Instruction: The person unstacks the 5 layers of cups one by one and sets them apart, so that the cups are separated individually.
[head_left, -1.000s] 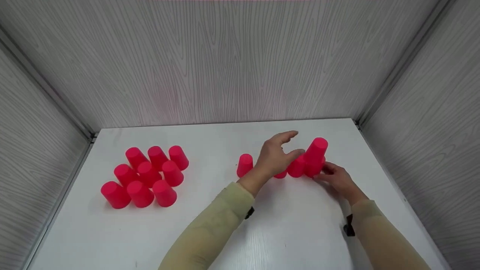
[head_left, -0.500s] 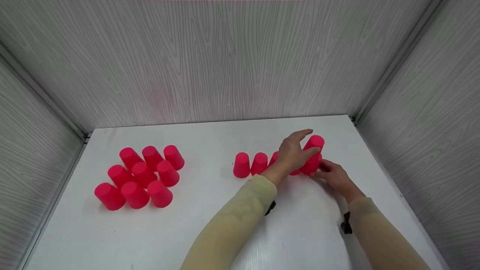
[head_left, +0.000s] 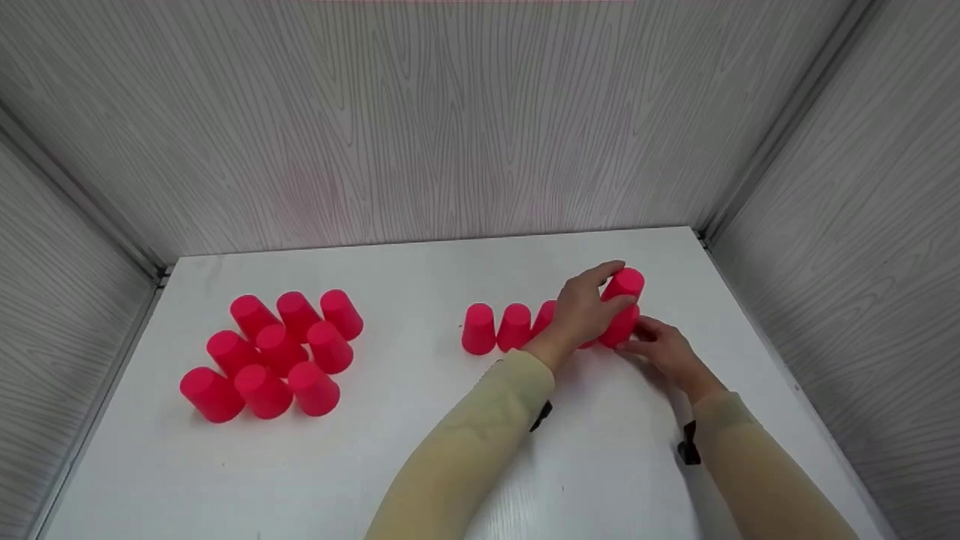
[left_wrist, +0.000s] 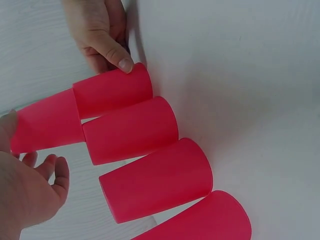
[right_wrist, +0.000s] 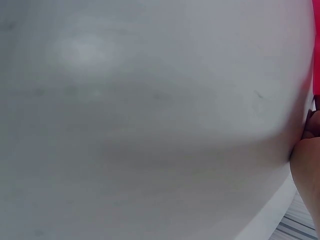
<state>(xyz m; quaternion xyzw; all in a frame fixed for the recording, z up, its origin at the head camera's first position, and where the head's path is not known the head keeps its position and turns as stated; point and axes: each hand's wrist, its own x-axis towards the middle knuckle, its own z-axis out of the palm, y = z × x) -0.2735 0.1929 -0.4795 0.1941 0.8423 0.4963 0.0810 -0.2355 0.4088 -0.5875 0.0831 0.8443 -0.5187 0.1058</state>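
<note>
A row of upside-down red plastic cups (head_left: 478,330) runs across the right half of the table. One upper cup (left_wrist: 47,122) stands on the two cups at the row's right end. My left hand (head_left: 585,306) holds that upper cup near its narrow top, thumb on one side and fingers on the other. Low at the right end, my right hand (head_left: 667,356) holds the end cup (left_wrist: 114,92), its thumb by the wide rim and its other fingers partly hidden. Only a bit of this hand and red cup edge (right_wrist: 317,60) show in the right wrist view.
On the left of the white table (head_left: 420,450) stand several more upside-down red cups (head_left: 281,350), grouped in three rows. Grey wood-grain panels (head_left: 450,120) rise behind and on both sides.
My left hand has moved right to the upper cup and its fingers have closed in round it. The right hand stays at the end cup. The head view has shifted slightly.
</note>
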